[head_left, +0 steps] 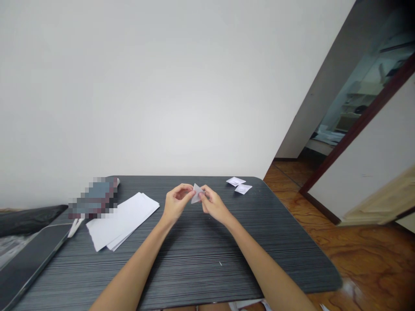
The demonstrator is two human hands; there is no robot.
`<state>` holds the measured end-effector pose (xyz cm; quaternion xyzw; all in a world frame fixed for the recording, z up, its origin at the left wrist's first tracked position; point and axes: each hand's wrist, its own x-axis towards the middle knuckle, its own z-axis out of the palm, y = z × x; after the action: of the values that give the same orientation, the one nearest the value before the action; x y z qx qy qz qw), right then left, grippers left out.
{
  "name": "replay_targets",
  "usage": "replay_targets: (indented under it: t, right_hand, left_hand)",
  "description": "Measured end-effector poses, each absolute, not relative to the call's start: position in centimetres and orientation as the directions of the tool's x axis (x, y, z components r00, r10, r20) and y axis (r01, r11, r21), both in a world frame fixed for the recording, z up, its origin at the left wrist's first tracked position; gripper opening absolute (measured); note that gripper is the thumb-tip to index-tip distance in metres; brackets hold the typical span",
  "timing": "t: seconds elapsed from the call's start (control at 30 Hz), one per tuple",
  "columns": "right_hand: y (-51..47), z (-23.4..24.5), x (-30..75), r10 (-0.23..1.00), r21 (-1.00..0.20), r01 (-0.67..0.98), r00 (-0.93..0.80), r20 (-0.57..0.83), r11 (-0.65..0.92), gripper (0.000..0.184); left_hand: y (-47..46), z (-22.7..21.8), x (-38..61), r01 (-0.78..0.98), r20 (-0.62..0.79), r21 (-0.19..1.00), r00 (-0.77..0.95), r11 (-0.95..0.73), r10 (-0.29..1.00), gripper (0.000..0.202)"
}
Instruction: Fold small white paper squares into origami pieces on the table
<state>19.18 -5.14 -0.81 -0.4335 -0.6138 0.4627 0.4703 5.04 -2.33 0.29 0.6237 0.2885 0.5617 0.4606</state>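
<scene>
Above the middle of the dark table, a small piece of folded white paper is held up between both hands. My left hand pinches its left edge with thumb and fingertips. On the other side, my right hand grips the paper between thumb and curled fingers. Two folded white paper pieces, one slightly behind the other, lie at the table's back right. To the left of my hands rests a small stack of white paper sheets.
The striped dark table stands against a white wall. At its left are a blurred-out object, a flat dark device and a white cable. A tiny white scrap lies near the front. Wooden floor and a doorway are at right.
</scene>
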Motion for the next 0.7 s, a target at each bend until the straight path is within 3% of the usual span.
replay_targets:
  t: [0.27, 0.5, 0.7]
  right_hand:
    - [-5.55, 0.30, 19.41, 0.951, -0.981, -0.184, -0.284, 0.119, 0.067, 0.030]
    - [-5.62, 0.07, 19.35, 0.945, -0.978, -0.208, -0.322, 0.050, -0.019, 0.030]
    - [-5.34, -0.62, 18.93, 0.949, -0.980, -0.199, -0.307, 0.072, 0.010, 0.029]
  left_hand:
    - [-2.11, 0.25, 5.09, -0.265, 0.350, 0.924, 0.305, -0.274, 0.886, 0.027]
    - [-2.06, 0.22, 5.23, -0.310, 0.370, 0.911, 0.326, -0.271, 0.870, 0.029]
    - [-2.05, 0.22, 5.31, -0.269, 0.345, 0.924, 0.273, -0.273, 0.898, 0.027]
